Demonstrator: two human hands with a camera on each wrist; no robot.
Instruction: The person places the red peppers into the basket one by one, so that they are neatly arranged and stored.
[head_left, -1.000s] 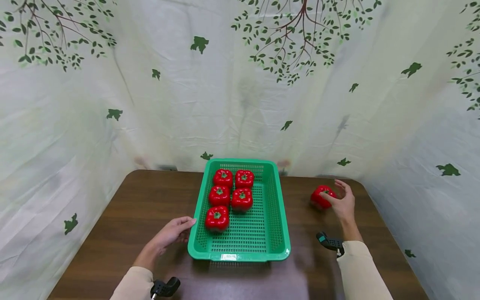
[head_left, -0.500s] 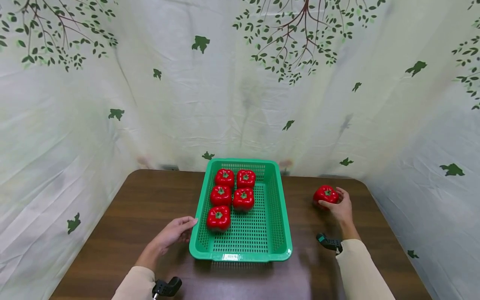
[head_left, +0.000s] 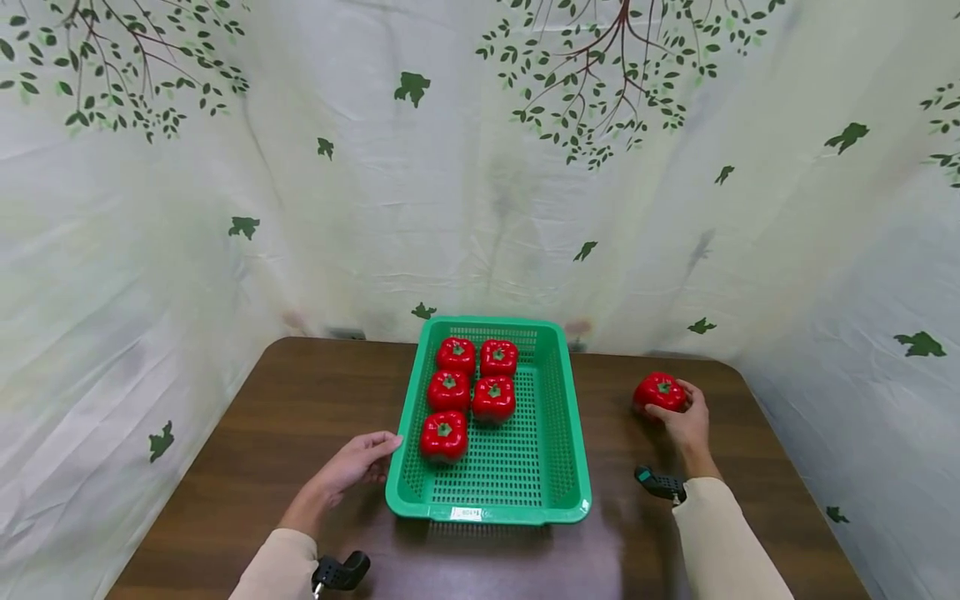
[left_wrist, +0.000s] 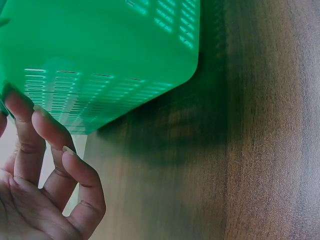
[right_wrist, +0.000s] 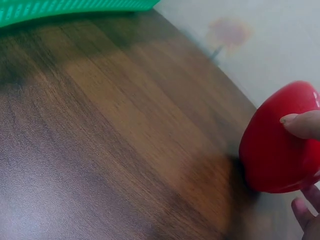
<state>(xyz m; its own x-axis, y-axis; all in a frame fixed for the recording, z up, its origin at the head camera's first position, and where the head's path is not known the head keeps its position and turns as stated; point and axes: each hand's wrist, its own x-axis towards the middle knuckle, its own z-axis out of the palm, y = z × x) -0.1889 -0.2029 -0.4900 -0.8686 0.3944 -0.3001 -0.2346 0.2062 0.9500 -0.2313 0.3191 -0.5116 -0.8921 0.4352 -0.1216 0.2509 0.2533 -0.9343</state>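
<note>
My right hand grips a red bell pepper at the right side of the table. In the right wrist view the thumb presses on the side of that bell pepper, and fingertips show under it. On the other side, my left hand pinches the left rim of a green plastic basket. The left wrist view shows its other fingers bent beside the basket's slotted wall. Several red bell peppers sit stem up in the basket, among them the nearest bell pepper at the left.
A brown wooden table carries everything. Behind it and at both sides hangs a pale cloth printed with leaves and branches. A black device is on the right wrist, and another black device on the left.
The right hand, earlier spread beside the bell pepper, has closed its fingers and thumb round it. The left hand stays on the basket rim. The whole head view has shifted slightly.
</note>
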